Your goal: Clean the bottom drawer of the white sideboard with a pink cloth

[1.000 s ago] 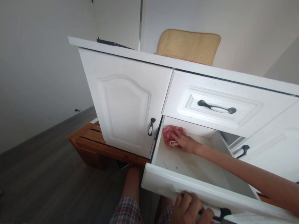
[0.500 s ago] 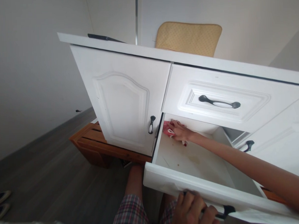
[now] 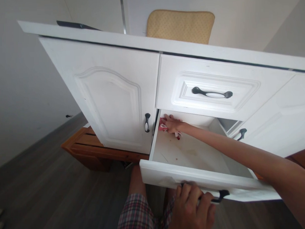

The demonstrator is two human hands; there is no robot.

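Observation:
A white drawer (image 3: 169, 172) is pulled out of the cabinet below a closed upper drawer (image 3: 213, 82). My left hand (image 3: 193, 206) has its fingers wrapped round the dark drawer handle (image 3: 223, 194). Deep inside, at the back left corner, my right hand (image 3: 173, 123) presses down on a crumpled red and white cloth (image 3: 163, 126); part of the cloth also sticks out below the hand. Small brown specks and a pale brownish stain (image 3: 192, 152) mark the drawer floor. My right forearm crosses the drawer from the right.
A cabinet door (image 3: 109, 96) with a dark handle stands left of the drawer. Behind the countertop rises a yellow chair back (image 3: 180, 26). A dark flat object (image 3: 74, 25) lies on the countertop. A brown wooden bench (image 3: 91, 153) stands at lower left, near my knees.
The cabinet has shifted left and up in view as the camera moved. My right hand remains on the cloth in the back left corner; my left hand still grips the handle.

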